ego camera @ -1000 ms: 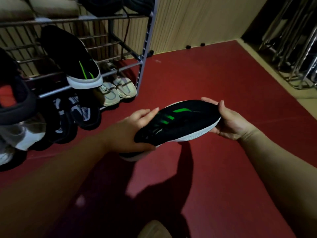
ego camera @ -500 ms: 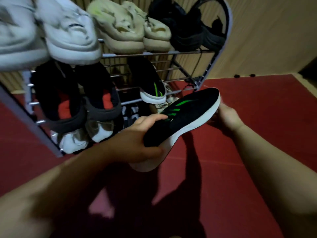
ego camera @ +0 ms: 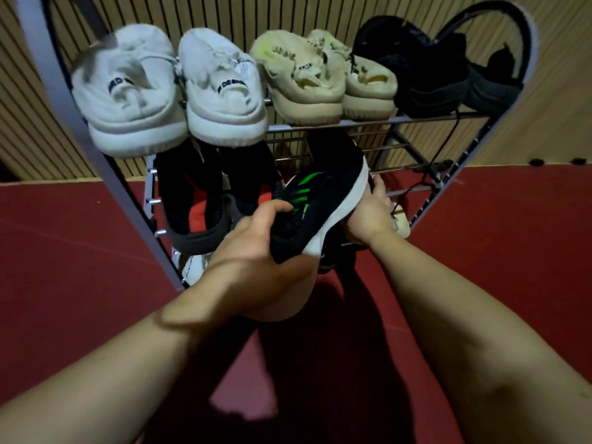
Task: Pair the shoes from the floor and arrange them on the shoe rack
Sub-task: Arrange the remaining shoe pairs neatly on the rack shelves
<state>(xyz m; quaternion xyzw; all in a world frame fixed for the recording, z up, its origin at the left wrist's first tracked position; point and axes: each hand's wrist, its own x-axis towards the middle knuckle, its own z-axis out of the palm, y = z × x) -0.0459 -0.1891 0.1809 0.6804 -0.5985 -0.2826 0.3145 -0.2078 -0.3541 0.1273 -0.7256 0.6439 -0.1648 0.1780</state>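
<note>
- The step in hand looks like the placing. Both hands bring one black shoe with green stripes (ego camera: pixel 320 200) up to the middle shelf of the shoe rack (ego camera: pixel 416 121), toe leading and heel towards the person.
- The left hand (ego camera: pixel 256 254) grips the heel end, with the thumb curled over the upper and the palm beneath. The right hand (ego camera: pixel 368 216) cups the white sole near the toe, fingers wrapped round its edge.
- The shoe is clear of the floor (ego camera: pixel 80 251) and tilted, toe higher than heel. As far as I can judge, it is not yet resting on the bars.
- The top shelf holds a white pair (ego camera: pixel 128 100), a beige pair (ego camera: pixel 304 78) and a black pair (ego camera: pixel 429 68), all heels outward (tidy enough already).
- Black-and-red shoes (ego camera: pixel 192 203) sit just to the left on the middle shelf.
- I cannot pick out the held shoe's partner, because the shoe and hands cover that spot.
- The next move probably calls for levelling the shoe and sliding it toe-first into the gap right of the black-and-red shoes. The heel should line up with the others before both hands let go, without nudging the neighbours.
</note>
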